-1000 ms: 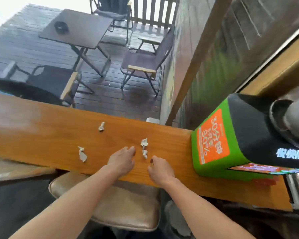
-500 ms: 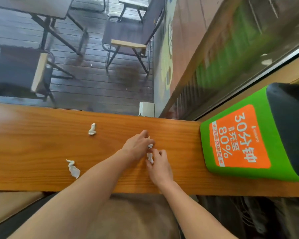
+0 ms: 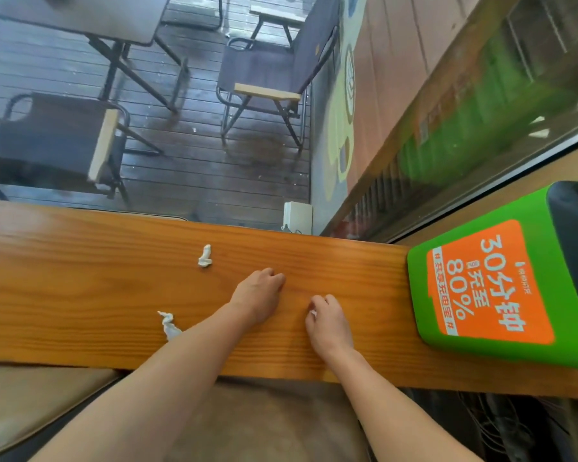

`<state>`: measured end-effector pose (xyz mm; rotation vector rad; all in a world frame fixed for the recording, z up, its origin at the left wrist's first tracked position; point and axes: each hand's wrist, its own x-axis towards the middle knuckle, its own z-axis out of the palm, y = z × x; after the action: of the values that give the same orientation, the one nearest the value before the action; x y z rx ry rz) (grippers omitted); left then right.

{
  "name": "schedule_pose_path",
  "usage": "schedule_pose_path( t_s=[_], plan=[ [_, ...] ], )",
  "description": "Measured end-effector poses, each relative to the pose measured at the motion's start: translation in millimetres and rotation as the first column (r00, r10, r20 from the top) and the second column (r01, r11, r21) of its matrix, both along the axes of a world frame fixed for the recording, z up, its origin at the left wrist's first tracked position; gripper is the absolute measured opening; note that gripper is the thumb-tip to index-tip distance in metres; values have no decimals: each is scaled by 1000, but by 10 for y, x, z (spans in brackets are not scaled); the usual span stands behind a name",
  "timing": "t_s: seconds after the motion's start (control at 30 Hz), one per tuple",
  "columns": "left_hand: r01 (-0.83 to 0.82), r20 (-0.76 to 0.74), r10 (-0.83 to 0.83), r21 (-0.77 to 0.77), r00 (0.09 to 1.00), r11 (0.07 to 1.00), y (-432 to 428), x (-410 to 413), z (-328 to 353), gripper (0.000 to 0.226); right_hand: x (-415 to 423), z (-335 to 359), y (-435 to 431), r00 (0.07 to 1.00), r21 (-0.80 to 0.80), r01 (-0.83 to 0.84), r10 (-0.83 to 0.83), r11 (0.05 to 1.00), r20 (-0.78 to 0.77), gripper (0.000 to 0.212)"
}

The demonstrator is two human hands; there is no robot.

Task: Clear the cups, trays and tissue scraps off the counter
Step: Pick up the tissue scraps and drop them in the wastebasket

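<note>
On the wooden counter (image 3: 80, 278) lie two white tissue scraps: one (image 3: 205, 256) toward the far edge, another twisted one (image 3: 168, 325) nearer me, partly under my left forearm. My left hand (image 3: 259, 296) rests on the counter with fingers curled under; what it holds is hidden. My right hand (image 3: 327, 320) is closed, with a bit of white tissue scrap (image 3: 313, 314) showing at its fingers. The two scraps that lay between my hands are off the wood.
A green and orange charging station (image 3: 491, 288) stands on the counter at the right. A padded stool (image 3: 64, 398) sits under the near edge. Behind the glass are dark chairs (image 3: 274, 71) and a table (image 3: 90, 18) on a wet deck.
Both hands reached to the two scraps in the middle, closed on them and drew apart. Those scraps are gone from the counter. The view tilted downward.
</note>
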<state>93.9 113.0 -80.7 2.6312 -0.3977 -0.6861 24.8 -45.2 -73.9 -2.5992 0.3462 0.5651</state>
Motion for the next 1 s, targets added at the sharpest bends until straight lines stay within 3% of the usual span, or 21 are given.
schedule_pose_path(
  t_s=[0.2, 0.47, 0.63, 0.73, 0.8, 0.9, 1.0],
  plan=[
    [-162, -78, 166, 52, 983, 985, 389, -300, 133, 17, 200, 93, 165, 994, 87, -20, 29, 996, -108, 11],
    [-341, -145, 358, 128, 923, 931, 929, -676, 332, 18, 600, 346, 809, 941, 229, -206, 257, 951, -221, 30],
    [-457, -141, 476, 149, 868, 877, 1359, -818, 330, 15, 833, 408, 1233, 895, 263, -306, 370, 915, -248, 26],
    [-565, -69, 576, 132, 815, 815, 1545, -862, 279, 11, 935, 368, 1425, 887, 213, -391, 428, 896, -173, 16],
    [-602, -5, 607, 116, 795, 790, 1611, -889, 223, 11, 988, 298, 1521, 882, 136, -446, 460, 885, -103, 29],
    [-599, -11, 603, 112, 797, 793, 1638, -937, 115, 36, 1069, 132, 1639, 839, 9, -540, 539, 842, -79, 51],
    [-566, -56, 578, 145, 814, 811, 1601, -976, 3, 52, 1128, -43, 1742, 786, -101, -618, 614, 779, -76, 59]
  ],
)
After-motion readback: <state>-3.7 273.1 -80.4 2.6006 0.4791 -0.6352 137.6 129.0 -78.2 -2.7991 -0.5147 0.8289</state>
